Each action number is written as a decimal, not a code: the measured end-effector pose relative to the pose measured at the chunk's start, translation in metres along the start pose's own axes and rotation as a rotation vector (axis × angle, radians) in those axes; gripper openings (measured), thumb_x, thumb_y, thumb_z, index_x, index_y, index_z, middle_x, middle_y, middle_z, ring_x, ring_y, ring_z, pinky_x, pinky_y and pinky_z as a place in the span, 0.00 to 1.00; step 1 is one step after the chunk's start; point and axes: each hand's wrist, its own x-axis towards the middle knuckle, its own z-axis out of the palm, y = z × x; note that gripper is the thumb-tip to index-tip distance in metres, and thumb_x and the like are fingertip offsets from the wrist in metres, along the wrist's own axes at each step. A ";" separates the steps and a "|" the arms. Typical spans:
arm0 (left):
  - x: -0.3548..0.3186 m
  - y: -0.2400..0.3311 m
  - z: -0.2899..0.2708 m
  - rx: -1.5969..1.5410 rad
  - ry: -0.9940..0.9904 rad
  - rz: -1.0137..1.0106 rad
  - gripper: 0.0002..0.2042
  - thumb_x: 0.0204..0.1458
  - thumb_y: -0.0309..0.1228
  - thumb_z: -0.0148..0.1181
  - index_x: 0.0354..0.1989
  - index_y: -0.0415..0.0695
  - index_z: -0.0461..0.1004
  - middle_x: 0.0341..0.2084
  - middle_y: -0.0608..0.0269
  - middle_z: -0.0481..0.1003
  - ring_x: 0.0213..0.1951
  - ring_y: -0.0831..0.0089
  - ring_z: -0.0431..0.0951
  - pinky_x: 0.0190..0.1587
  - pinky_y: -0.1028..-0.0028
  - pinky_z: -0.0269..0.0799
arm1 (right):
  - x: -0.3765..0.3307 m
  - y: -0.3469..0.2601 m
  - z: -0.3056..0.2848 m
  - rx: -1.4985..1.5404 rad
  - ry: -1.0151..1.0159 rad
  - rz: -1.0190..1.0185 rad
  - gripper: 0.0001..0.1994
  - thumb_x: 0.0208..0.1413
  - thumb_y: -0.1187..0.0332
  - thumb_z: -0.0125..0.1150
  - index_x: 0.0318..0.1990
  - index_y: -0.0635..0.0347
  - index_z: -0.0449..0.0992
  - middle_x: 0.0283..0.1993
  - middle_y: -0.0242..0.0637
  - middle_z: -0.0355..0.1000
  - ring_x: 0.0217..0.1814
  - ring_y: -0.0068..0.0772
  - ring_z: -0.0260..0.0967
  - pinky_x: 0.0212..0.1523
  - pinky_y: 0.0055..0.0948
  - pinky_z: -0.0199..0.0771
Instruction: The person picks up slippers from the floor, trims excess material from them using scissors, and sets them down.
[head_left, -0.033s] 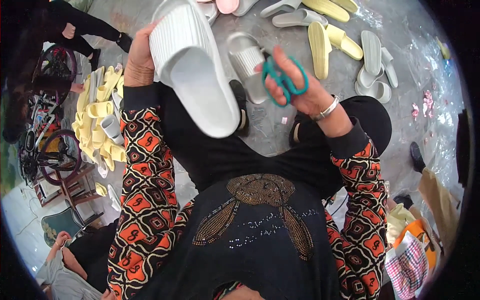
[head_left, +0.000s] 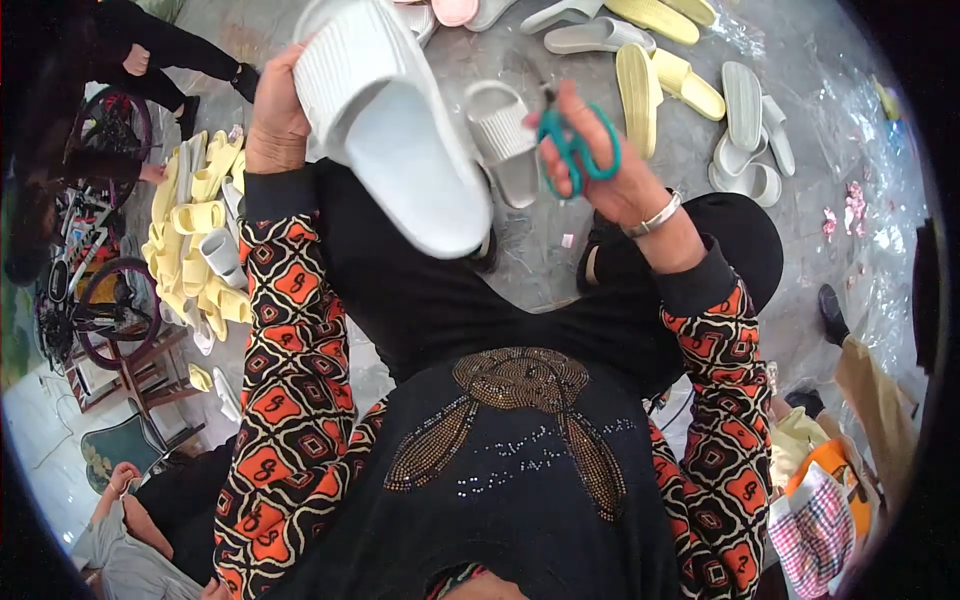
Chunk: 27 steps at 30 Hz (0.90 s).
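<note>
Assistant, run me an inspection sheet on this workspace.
Surface: grey floor, shiny patches at right.
Job's things: pale ribbed slipper; teal-handled scissors.
Clutter: heap of yellow and grey slippers at left; pink scraps at right.
Hands: left hand holds the slipper by its strap end; right hand has its grip on the scissors' handles.
Cables: none identifiable for certain.
Surroundings: bicycle and green chair at left; other people on both sides.
</note>
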 end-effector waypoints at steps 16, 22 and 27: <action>-0.003 -0.011 0.027 0.905 0.554 1.086 0.09 0.49 0.28 0.57 0.37 0.38 0.73 0.28 0.68 0.73 0.30 0.84 0.68 0.34 0.85 0.63 | 0.141 0.107 -0.100 -1.293 1.019 -0.413 0.15 0.40 0.65 0.63 0.33 0.60 0.65 0.27 0.48 0.69 0.29 0.45 0.69 0.30 0.40 0.69; -0.003 -0.015 0.026 0.925 0.634 0.818 0.10 0.44 0.27 0.61 0.34 0.37 0.73 0.23 0.69 0.73 0.26 0.85 0.67 0.30 0.84 0.63 | 0.173 0.152 -0.136 -1.720 0.988 -0.195 0.09 0.40 0.69 0.55 0.30 0.57 0.64 0.25 0.45 0.70 0.29 0.44 0.70 0.30 0.41 0.68; 0.000 -0.005 0.005 0.854 0.756 0.622 0.11 0.44 0.28 0.59 0.34 0.36 0.72 0.23 0.68 0.73 0.26 0.83 0.69 0.30 0.83 0.65 | 0.196 0.168 -0.163 -1.887 0.982 -0.063 0.07 0.45 0.66 0.54 0.29 0.53 0.63 0.24 0.38 0.70 0.29 0.34 0.72 0.28 0.42 0.68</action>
